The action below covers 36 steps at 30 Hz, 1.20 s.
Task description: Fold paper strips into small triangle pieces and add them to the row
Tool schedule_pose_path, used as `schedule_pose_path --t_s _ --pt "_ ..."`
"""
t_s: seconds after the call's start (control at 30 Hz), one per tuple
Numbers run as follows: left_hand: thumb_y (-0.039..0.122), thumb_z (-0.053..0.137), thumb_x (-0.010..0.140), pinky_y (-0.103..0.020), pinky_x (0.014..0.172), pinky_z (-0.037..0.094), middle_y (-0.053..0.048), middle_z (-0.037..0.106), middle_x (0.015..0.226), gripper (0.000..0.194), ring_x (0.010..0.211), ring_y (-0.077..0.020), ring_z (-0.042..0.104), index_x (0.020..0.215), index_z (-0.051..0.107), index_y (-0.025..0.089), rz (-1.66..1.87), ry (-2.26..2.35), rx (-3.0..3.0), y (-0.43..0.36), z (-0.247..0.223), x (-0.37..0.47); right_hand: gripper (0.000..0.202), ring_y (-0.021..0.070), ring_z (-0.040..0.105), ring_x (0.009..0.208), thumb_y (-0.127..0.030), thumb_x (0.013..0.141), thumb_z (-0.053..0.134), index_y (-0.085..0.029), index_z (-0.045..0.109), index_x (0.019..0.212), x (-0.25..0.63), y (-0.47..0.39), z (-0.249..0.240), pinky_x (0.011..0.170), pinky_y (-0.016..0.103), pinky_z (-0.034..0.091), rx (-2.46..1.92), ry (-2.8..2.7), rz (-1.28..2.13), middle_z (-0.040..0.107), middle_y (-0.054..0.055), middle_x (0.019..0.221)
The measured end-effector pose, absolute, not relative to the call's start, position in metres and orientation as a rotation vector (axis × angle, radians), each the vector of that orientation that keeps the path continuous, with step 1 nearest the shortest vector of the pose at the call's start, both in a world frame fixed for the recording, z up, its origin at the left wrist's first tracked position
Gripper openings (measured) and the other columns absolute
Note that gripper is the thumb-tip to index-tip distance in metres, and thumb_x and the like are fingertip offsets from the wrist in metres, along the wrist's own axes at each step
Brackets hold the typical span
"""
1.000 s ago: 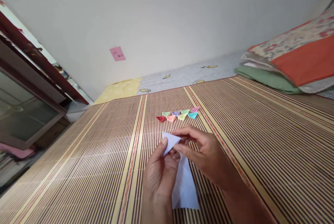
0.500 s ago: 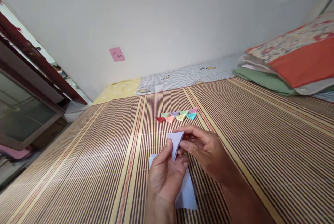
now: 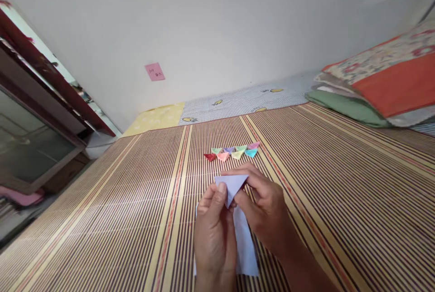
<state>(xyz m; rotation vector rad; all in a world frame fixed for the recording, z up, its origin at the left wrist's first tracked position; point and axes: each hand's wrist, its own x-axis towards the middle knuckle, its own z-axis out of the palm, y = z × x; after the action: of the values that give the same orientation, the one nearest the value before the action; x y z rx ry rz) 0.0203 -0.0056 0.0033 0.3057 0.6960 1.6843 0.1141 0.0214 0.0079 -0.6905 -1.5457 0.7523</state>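
Sheet (image 3: 247, 251) on mat (image 3: 129, 210) | left hand (image 3: 214, 233), grip pinched closed on folded lilac triangle (image 3: 234, 184); right hand (image 3: 268, 210) closed at its right corner | likely light, crisp, easily creased: hold faces, spare points | folded pieces (image 3: 223, 156) beyond

- folded paper (image 3: 234, 183) is looking pale lilac
- mat (image 3: 102, 201) is rocking tan and dark stripes
- wall note (image 3: 155, 71) is showing pink
- little triangles (image 3: 223, 157) are popping in red, peach, yellow, teal, green, purple, pink

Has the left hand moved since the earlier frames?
Yes, the left hand has shifted slightly right, judged against the red folded paper on the striped mat.
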Motion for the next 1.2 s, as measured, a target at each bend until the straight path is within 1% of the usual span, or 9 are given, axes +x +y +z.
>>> schedule_pose_path --t_s 0.1,0.3,0.5,0.6,0.7,0.83,0.97,1.07,1.2 --pt "0.028 0.089 0.075 -0.022 0.068 0.056 -0.002 0.071 0.080 0.021 0.069 -0.0117 0.066 0.084 0.074 0.016 1.768 0.719 0.357 -0.007 0.005 0.022 0.036 0.0199 0.067 0.095 -0.004 0.089 0.050 -0.022 0.076 0.107 0.111 0.020 0.009 0.082 0.033 0.056 -0.672 -1.603 0.698 0.071 0.004 0.098" --pt "0.028 0.096 0.065 -0.022 0.065 0.056 -0.002 0.070 0.077 0.029 0.069 -0.0120 0.065 0.079 0.073 0.015 1.761 0.770 0.293 -0.007 0.007 0.017 0.039 0.0189 0.067 0.092 -0.002 0.086 0.050 -0.021 0.073 0.111 0.113 0.021 0.006 0.080 0.031 0.056 -0.662 -1.673 0.563 0.069 0.003 0.095" --pt "0.018 0.096 0.062 -0.027 0.067 0.060 -0.005 0.071 0.079 0.029 0.072 -0.0150 0.068 0.077 0.072 0.013 1.673 0.672 0.181 -0.007 0.010 0.015 0.045 0.0176 0.066 0.091 0.003 0.084 0.047 -0.025 0.072 0.108 0.120 0.024 0.004 0.078 0.030 0.054 -0.621 -1.708 0.468 0.067 0.002 0.095" --pt "0.014 0.090 0.069 -0.029 0.070 0.061 -0.006 0.071 0.079 0.020 0.073 -0.0159 0.069 0.077 0.073 0.011 1.647 0.624 0.152 -0.007 0.010 0.015 0.046 0.0185 0.065 0.092 0.004 0.082 0.047 -0.024 0.071 0.108 0.121 0.025 0.003 0.078 0.032 0.054 -0.622 -1.716 0.468 0.065 0.002 0.095" --pt "0.009 0.077 0.082 -0.026 0.074 0.061 -0.008 0.070 0.082 0.006 0.077 -0.0155 0.070 0.078 0.073 0.009 1.634 0.659 0.091 -0.005 0.009 0.013 0.044 0.0211 0.062 0.091 0.004 0.080 0.047 -0.022 0.072 0.105 0.119 0.027 0.000 0.079 0.036 0.053 -0.646 -1.763 0.407 0.062 0.004 0.094" --pt "0.007 0.055 0.097 -0.024 0.077 0.060 -0.008 0.069 0.084 0.022 0.079 -0.0146 0.070 0.082 0.071 0.009 1.618 0.714 0.018 -0.004 0.011 0.013 0.036 0.0224 0.060 0.093 0.003 0.082 0.052 -0.020 0.072 0.100 0.117 0.027 -0.002 0.083 0.039 0.052 -0.636 -1.770 0.341 0.061 0.005 0.095" --pt "0.013 0.037 0.107 -0.023 0.079 0.060 -0.010 0.069 0.086 0.034 0.080 -0.0145 0.073 0.094 0.068 0.009 1.522 0.672 -0.159 -0.003 0.020 0.015 0.029 0.0224 0.061 0.102 -0.004 0.087 0.056 -0.019 0.070 0.107 0.116 0.025 0.002 0.088 0.039 0.053 -0.655 -1.758 0.434 0.064 0.006 0.106" --pt "0.019 0.030 0.109 -0.023 0.070 0.061 -0.011 0.071 0.084 0.037 0.071 -0.0154 0.073 0.101 0.065 0.009 1.427 0.629 -0.248 -0.002 0.026 0.014 0.028 0.0223 0.062 0.108 -0.006 0.089 0.057 -0.019 0.069 0.112 0.115 0.025 0.002 0.092 0.039 0.053 -0.654 -1.808 0.501 0.066 0.007 0.111" --pt "0.019 0.028 0.110 -0.021 0.064 0.060 -0.008 0.069 0.080 0.035 0.067 -0.0145 0.073 0.107 0.062 0.010 1.428 0.596 -0.298 -0.001 0.029 0.012 0.040 0.0213 0.062 0.110 0.000 0.086 0.052 -0.021 0.069 0.114 0.113 0.027 -0.003 0.094 0.038 0.053 -0.653 -1.833 0.536 0.066 0.006 0.113"
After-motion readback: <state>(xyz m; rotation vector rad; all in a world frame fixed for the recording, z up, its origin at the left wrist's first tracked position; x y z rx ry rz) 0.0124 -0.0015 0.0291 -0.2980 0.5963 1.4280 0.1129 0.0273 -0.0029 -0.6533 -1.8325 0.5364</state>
